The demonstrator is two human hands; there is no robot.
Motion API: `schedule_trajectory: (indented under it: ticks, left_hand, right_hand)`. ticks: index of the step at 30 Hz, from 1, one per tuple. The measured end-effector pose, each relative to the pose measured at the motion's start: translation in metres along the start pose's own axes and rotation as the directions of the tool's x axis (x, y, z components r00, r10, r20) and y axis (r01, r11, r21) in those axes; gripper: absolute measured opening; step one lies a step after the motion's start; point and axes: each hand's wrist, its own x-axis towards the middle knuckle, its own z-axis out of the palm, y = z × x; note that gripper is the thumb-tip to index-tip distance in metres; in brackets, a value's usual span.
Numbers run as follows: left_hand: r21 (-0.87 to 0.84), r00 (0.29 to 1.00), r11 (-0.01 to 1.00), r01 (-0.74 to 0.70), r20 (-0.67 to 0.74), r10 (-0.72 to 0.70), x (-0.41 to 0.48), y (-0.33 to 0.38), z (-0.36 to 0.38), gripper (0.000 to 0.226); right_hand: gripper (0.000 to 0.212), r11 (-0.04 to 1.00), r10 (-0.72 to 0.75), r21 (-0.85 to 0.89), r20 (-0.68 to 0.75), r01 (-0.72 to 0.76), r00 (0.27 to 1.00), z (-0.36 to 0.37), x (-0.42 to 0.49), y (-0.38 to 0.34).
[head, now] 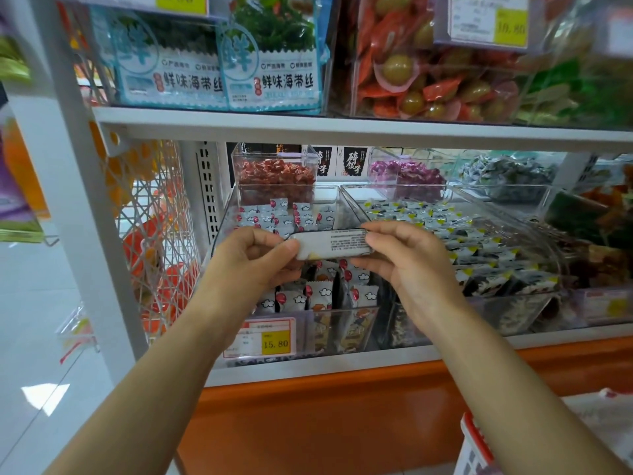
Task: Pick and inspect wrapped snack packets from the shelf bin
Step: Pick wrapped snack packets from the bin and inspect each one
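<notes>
Nearest, a clear bin (342, 323) at the shelf's front edge holds white cloud-printed packets (322, 296), with a yellow 15.80 price tag (270, 337) on its front wall. Above that bin one snack packet (334, 243) is held level, its small-print side up. The left grip (255, 258) pinches its left end between thumb and fingers, and the right grip (402, 265) pinches its right end. Just to the right, a second clear bin (507, 306) is filled with black-and-yellow packets (479, 248). Behind stand smaller boxes of red sweets (274, 173) and purple sweets (404, 173). On the upper shelf, seaweed packs (274, 70) stand upright.
</notes>
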Motion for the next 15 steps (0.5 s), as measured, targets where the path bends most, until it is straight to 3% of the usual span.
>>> schedule_trajectory:
  ticks: [3, 11, 15]
  left_hand:
    - [-0.051, 1.0, 0.999, 0.009, 0.002, -0.009, 0.0007, -0.0002, -0.0008, 0.013]
    - [0.08, 1.0, 0.997, -0.011, 0.018, 0.01, 0.0002, -0.0004, 0.0007, 0.025]
    - [-0.088, 0.998, 0.994, 0.06, 0.016, -0.059, 0.0001, 0.0001, -0.0007, 0.022]
  right_hand:
    - [0.01, 1.0, 0.002, -0.011, -0.026, -0.002, 1.0, 0.0011, 0.0, 0.0005]
    - [0.01, 1.0, -0.016, -0.007, -0.098, 0.015, 0.995, 0.0022, 0.0, 0.002]
    - [0.01, 1.0, 0.011, 0.023, -0.036, -0.01, 0.999, -0.0001, -0.0006, 0.0005]
